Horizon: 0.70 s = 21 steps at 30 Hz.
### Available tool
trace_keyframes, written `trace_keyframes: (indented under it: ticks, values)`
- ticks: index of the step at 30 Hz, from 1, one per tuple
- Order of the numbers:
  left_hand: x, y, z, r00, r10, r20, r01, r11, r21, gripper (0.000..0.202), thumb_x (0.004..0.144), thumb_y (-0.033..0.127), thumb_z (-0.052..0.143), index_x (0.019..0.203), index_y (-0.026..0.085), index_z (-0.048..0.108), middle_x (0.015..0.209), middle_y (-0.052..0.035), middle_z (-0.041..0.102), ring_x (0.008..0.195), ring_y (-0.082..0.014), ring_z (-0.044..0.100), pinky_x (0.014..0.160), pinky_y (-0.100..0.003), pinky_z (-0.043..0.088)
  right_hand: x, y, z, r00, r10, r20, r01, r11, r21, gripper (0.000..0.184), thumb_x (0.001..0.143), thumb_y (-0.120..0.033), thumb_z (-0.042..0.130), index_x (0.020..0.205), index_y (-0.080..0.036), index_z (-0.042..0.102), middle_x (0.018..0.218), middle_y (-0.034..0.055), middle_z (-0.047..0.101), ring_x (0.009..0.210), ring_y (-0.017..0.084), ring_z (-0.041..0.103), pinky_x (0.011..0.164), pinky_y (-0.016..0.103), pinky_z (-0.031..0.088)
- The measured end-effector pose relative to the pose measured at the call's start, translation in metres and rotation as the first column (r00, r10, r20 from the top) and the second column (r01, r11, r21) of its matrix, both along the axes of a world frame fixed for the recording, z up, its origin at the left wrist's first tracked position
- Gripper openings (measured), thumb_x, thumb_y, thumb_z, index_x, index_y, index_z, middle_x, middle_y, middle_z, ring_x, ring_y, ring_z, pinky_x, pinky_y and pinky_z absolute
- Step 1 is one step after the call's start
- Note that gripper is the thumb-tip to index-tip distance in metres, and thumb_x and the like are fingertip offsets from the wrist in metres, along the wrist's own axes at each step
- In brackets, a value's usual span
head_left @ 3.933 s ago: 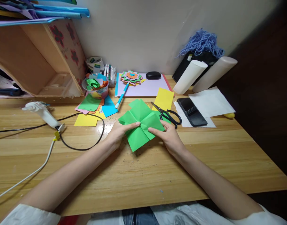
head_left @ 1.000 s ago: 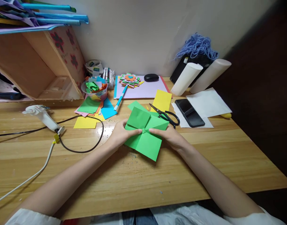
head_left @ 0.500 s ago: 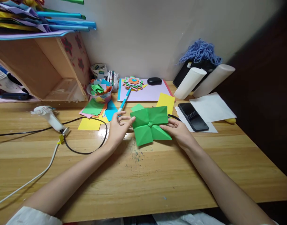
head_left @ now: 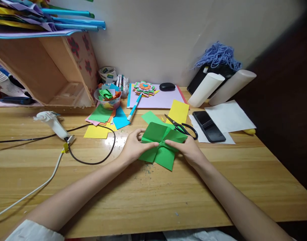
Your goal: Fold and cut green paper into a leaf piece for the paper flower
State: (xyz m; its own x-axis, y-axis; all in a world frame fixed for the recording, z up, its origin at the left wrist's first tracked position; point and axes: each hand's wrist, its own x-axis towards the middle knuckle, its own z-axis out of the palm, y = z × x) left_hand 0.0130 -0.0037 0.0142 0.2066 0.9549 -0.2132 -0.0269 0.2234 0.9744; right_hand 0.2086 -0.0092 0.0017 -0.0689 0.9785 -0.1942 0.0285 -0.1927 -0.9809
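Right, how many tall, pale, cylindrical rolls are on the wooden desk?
2: the left roll in front of the black object topped with tangled blue yarn; the right roll just beside it, behind white paper sheets. Others may hide behind the black object.

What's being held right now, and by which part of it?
The folded green paper: the left hand and the right hand hold it from opposite sides, each with its thumb on top near the paper's centre.
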Motion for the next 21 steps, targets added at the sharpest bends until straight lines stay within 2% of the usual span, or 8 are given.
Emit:
trace_keyframes:
  ticks: [3,7,12,16,21]
  values:
    - [0.0003,0.0002,-0.0002,0.999,-0.026,0.027,0.028,0.995,-0.1,0.049,0.057,0.028,0.076,0.099,0.013,0.058,0.1,-0.0138,0.067,0.087,-0.0257,0.065,0.073,-0.038,0.053,-0.0031,-0.0019,-0.0027,1.0,-0.007,-0.001,0.007,1.0,0.001,0.036,0.06,-0.033,0.075,0.093,-0.02,0.067,0.103,0.0069,0.068,0.096,0.028,0.062,0.086,0.042,0.049]
    - [-0.0015,0.0024,-0.0031,0.997,-0.024,0.077,0.035,0.988,-0.151,0.049,0.058,0.029,0.076,0.101,0.014,0.059,0.103,-0.0133,0.067,0.09,-0.0251,0.064,0.08,-0.039,0.051,-0.0051,-0.0024,-0.0043,0.999,-0.033,-0.017,0.033,0.999,0.005,0.037,0.061,-0.032,0.075,0.094,-0.019,0.066,0.103,0.0075,0.068,0.095,0.028,0.063,0.086,0.041,0.05]
    - [-0.0013,0.0029,-0.0036,0.998,-0.002,0.059,0.009,0.993,-0.121,0.051,0.059,0.029,0.075,0.104,0.014,0.058,0.101,-0.0128,0.067,0.091,-0.0257,0.064,0.078,-0.04,0.051,-0.0064,-0.0012,-0.0065,0.996,-0.076,-0.05,0.077,0.997,0.013,0.041,0.058,-0.032,0.077,0.094,-0.017,0.066,0.102,0.008,0.068,0.095,0.027,0.063,0.085,0.042,0.05]
    - [-0.001,0.0019,-0.0027,0.999,-0.028,-0.036,0.026,0.998,-0.055,0.05,0.057,0.03,0.076,0.101,0.013,0.059,0.101,-0.0128,0.067,0.091,-0.0262,0.063,0.076,-0.039,0.051,-0.0077,-0.0022,-0.0053,0.998,-0.041,-0.056,0.043,0.999,0.024,0.039,0.06,-0.031,0.075,0.095,-0.017,0.066,0.102,0.0075,0.068,0.093,0.026,0.064,0.083,0.04,0.051]
    - [-0.0006,0.0015,-0.0016,0.991,-0.045,-0.127,0.04,0.998,-0.043,0.05,0.052,0.029,0.078,0.096,0.013,0.062,0.101,-0.0128,0.067,0.09,-0.0252,0.063,0.078,-0.038,0.05,-0.0094,-0.0048,-0.0036,0.999,-0.022,-0.027,0.023,0.999,0.043,0.036,0.062,-0.032,0.074,0.094,-0.017,0.066,0.102,0.008,0.068,0.095,0.026,0.063,0.083,0.039,0.051]
